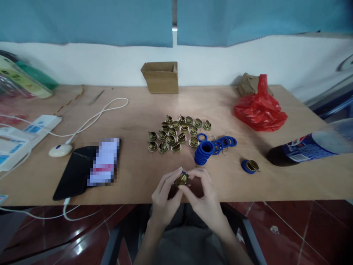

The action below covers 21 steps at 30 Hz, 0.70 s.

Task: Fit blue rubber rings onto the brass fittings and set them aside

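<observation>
Brass knob [181,179] | pinched by left hand [164,200] and right hand [204,197], near blue ring stack [204,152] | steady it, seat ring squarely.

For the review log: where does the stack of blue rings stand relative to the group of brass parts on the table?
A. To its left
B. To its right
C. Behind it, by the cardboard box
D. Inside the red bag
B: the stack of blue rings stands on the table just right of the brass parts.
</observation>
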Each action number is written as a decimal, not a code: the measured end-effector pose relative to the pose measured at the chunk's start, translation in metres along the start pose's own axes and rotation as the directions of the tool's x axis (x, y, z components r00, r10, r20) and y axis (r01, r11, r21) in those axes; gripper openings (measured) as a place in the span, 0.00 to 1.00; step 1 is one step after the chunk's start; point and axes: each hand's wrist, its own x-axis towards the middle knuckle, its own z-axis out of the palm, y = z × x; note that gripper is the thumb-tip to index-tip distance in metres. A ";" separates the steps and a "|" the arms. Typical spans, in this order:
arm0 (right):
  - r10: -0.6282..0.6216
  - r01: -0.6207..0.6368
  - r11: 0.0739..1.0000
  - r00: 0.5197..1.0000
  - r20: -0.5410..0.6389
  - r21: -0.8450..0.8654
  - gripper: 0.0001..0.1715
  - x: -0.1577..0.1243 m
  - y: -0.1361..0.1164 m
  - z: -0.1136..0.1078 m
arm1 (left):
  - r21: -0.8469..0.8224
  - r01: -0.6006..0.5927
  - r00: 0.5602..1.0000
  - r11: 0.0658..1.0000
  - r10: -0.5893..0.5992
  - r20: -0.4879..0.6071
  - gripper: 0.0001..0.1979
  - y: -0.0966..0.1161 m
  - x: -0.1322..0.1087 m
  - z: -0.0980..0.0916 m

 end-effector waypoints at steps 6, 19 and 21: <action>0.135 -0.129 0.982 0.990 -0.035 0.136 0.11 0.001 0.010 0.004 | 0.009 0.042 0.999 0.999 -0.042 0.003 0.25 -0.002 -0.005 0.004; 0.180 -0.181 0.980 0.983 0.022 0.079 0.13 0.009 0.015 0.004 | 0.048 -0.017 1.000 0.999 0.016 0.024 0.25 -0.003 -0.008 0.006; 0.215 -0.217 0.973 0.976 0.032 0.074 0.14 0.012 0.017 0.006 | 0.078 -0.040 0.999 0.996 0.038 0.028 0.26 -0.003 -0.008 0.006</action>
